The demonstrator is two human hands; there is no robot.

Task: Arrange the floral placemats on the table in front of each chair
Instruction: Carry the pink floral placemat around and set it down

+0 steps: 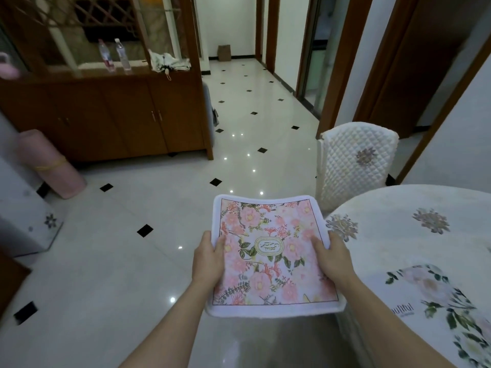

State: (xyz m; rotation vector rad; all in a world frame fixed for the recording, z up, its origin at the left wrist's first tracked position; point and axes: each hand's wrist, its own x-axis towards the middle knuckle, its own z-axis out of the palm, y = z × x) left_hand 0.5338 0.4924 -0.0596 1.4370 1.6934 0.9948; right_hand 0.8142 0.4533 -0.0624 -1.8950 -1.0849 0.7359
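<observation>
I hold a pink floral placemat [268,251] with a white border flat in the air over the floor, just left of the round table [393,243]. My left hand [208,257] grips its left edge with the thumb on top. My right hand [332,257] grips its right edge the same way. A second floral placemat [435,296], white with green leaves, lies on the table at the near right. A chair [356,160] with a quilted white cover stands at the table's far side.
A wooden sideboard [106,112] with bottles and a folded umbrella lines the far left. A pink rolled mat [50,166] leans by a white appliance. The glossy tiled floor [148,256] stretches ahead into a hallway with doorways on the right.
</observation>
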